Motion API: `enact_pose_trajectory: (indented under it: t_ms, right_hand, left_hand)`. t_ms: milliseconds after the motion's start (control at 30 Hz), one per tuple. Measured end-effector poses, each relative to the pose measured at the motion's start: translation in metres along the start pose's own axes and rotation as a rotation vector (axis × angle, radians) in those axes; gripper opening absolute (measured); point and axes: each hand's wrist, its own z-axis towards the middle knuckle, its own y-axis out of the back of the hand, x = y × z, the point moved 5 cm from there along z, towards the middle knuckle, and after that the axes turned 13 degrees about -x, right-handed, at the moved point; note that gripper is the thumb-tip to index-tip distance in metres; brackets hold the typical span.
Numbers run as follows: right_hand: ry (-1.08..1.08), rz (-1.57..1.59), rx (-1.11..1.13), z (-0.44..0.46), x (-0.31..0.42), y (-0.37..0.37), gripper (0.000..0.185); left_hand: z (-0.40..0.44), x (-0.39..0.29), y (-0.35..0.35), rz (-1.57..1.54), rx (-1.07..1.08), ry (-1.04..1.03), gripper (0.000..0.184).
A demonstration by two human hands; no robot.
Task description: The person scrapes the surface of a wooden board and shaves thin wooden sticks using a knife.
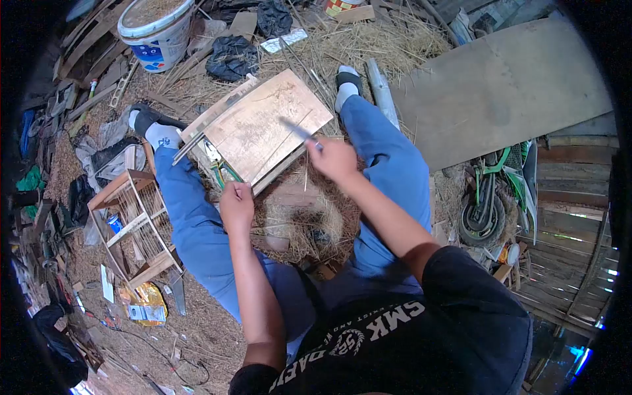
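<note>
My right hand [332, 158] is closed round the handle of a knife [296, 129], its blurred blade pointing left over a low wooden board [263, 115]. At the board's near edge, the fingers of my left hand [236, 201] are pinched together. A thin strip [282, 145] runs from these fingers diagonally across the board, seemingly held by its near end. Just beyond my left hand lie pliers with green handles [227, 172], beside the board. Several thin sticks [191, 146] rest along the board's left side.
A wooden frame with thin bars [135, 224] stands left of my legs, near a saw blade [178, 293] and a yellow packet [146, 304]. A white bucket [157, 39] is at the back left. On the right are a large flat sheet [500, 85] and a motorbike wheel [482, 220].
</note>
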Motion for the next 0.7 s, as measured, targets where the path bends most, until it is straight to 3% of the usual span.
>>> enact_pose_trajectory:
  t_ms: [100,200,233,367,433,567,633,700]
  right_hand:
    - [0.075,0.005,-0.087,-0.002,0.006,0.008,0.047]
    - [0.339,0.120,0.143,-0.048,0.047,0.001,0.046]
    - [0.337,0.119,0.144,-0.046,0.042,-0.002,0.046]
    - [-0.126,0.033,-0.041,0.011,-0.022,0.010,0.049]
    - [-0.114,0.033,-0.101,0.029,-0.033,0.013,0.048]
    - [0.238,0.018,0.171,-0.030,0.026,0.007,0.045]
    - [0.247,0.011,0.178,-0.036,0.030,0.010,0.046]
    - [-0.037,0.117,-0.029,-0.005,-0.009,0.007,0.047]
  left_hand:
    - [0.002,0.012,-0.006,-0.054,0.007,0.026,0.020]
    - [0.005,0.012,-0.005,-0.020,0.060,0.046,0.022]
    - [0.005,0.010,-0.006,-0.020,0.062,0.047,0.022]
    - [0.002,0.017,-0.006,-0.052,0.033,0.022,0.020]
    - [0.003,0.017,-0.007,-0.084,0.028,0.015,0.019]
    - [0.006,0.023,-0.009,-0.062,0.052,0.043,0.020]
    - [0.004,0.016,-0.005,-0.033,0.047,0.015,0.021]
    - [0.003,0.022,-0.009,-0.056,0.036,0.037,0.021]
